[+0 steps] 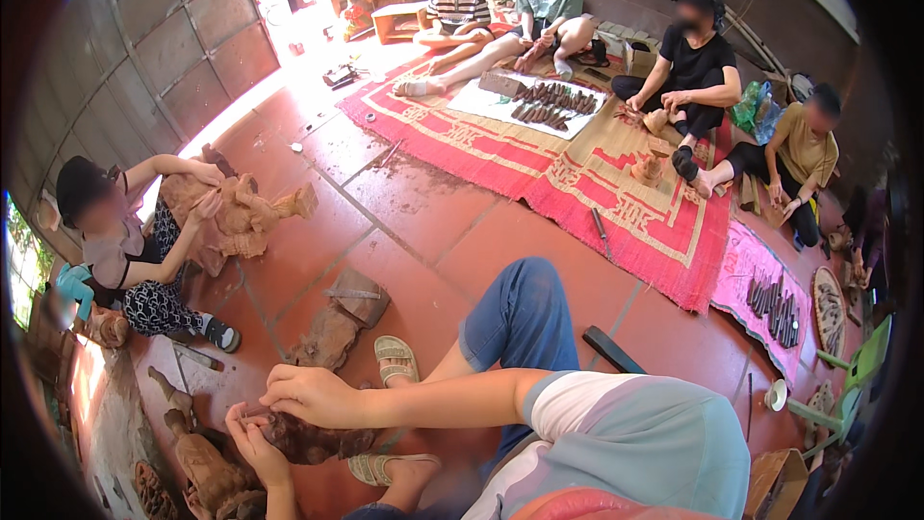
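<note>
At far left, a co-worker in a dark cap (144,255) sits low on the tiled floor (404,260), both hands raised to a pale carved wooden figure (255,217); nearer me, at lower left, a second carved figure (207,470) in reddish-brown wood lies close to my left hand (258,448). That hand is half open, its fingers loosely bent at the left end of a dark brown carving (322,440), though I cannot tell how firmly they grip it. My right hand (310,395) reaches across from the right, fingers curled down over the carving's upper left; whether they pinch it or something small is hidden from view. The carving is low in front of me, just beneath my right hand and forearm, with a rough wooden block (358,297) beyond it and my beige sandals (395,356) just to its right. Past my bent knee in blue denim (525,313), a dark flat bar (612,351) rests on the tiles. Beyond spreads a red and tan mat (462,159), where a white cloth (472,106) bears rows of dark tools (553,104) near several seated people; at right, a pink cloth (736,265) carries more dark tools (775,310), beside a green chair (871,356)
</note>
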Demonstrator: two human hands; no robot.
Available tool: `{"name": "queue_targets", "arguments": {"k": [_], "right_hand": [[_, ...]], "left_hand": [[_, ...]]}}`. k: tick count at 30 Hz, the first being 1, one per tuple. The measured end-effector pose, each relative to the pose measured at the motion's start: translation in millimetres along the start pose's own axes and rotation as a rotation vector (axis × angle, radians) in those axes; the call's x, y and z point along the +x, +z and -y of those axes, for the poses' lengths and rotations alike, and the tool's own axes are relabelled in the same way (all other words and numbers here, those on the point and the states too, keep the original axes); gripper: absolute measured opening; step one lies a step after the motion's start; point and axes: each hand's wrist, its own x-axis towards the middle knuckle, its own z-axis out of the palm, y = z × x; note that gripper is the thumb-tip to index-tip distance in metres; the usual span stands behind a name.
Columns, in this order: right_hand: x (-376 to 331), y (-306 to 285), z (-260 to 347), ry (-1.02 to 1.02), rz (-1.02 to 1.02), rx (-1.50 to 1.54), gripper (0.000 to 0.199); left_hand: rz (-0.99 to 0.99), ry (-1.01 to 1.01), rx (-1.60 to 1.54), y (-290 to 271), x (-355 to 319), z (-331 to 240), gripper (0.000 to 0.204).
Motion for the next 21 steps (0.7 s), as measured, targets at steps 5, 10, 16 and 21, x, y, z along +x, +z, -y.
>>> {"name": "queue_targets", "arguments": {"k": [5,10,16,21], "right_hand": [[-19.8,-29.2,-19.7,0.108,0.087,-0.173,0.009],[1.3,-15.3,7.9,-0.032,-0.074,0.063,0.010],[-33.4,-24.7,-26.5,0.042,0.063,-0.067,0.009],[-4.2,-25.7,-0.8,-0.082,-0.136,0.132,0.010]], "left_hand": [[0.017,-0.002,0.008,-14.4,-1.6,6.1,0.030],[0.021,0.051,-0.020,3.3,-6.6,-9.2,0.030],[0.026,0.021,-0.018,4.8,-5.3,-15.7,0.031],[-0.019,0.004,-0.041,-4.7,-3.1,1.7,0.032]]}}
